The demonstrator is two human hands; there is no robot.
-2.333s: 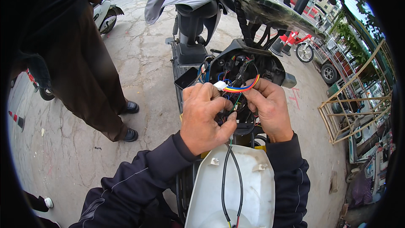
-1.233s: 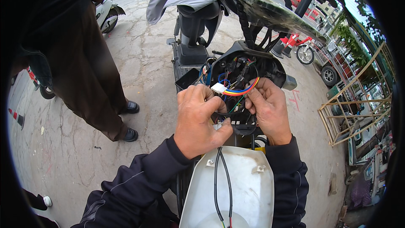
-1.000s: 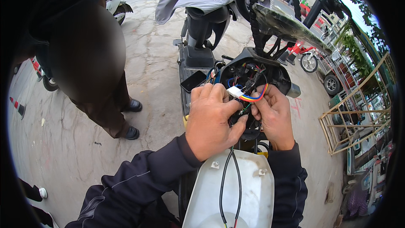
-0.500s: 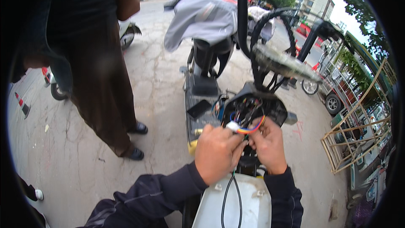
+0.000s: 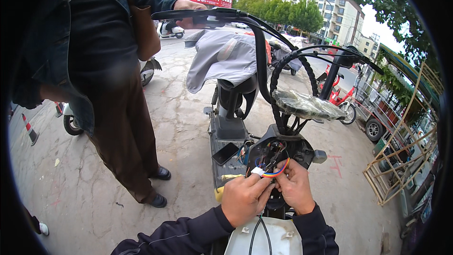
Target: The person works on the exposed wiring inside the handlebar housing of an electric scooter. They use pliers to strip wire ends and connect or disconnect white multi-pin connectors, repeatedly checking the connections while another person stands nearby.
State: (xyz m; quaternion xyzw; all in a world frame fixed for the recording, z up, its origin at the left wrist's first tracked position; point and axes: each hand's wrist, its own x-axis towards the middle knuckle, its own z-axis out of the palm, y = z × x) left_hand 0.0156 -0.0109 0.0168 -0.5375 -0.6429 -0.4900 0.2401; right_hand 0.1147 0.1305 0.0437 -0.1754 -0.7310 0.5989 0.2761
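Both my hands work at the opened front housing [image 5: 304, 147] of an electric scooter, with bundled wires showing inside. My left hand [image 5: 245, 199] is closed, thumb and forefinger pinched together; a thin black cable [image 5: 252, 240] runs down from under it in a loop. Close beside it, my right hand [image 5: 297, 188] is closed too, its fingertips pinching at the multicoloured wires [image 5: 286, 164]. These red, yellow and blue wires curve from a white plug connector [image 5: 257, 171] above my left fingers. What lies between the two sets of fingertips is mostly hidden.
Below my hands is a white body panel [image 5: 276, 238]. A black phone [image 5: 225, 153] lies on the footboard. Above hang the handlebar and a plastic-wrapped display [image 5: 309, 105]. A person [image 5: 106, 75] stands at left, one hand by the handlebar. A wooden frame [image 5: 394, 160] stands right.
The view has tilted upward, so my hands and the scooter sit lower in the picture. My grip on the wires looks much the same.
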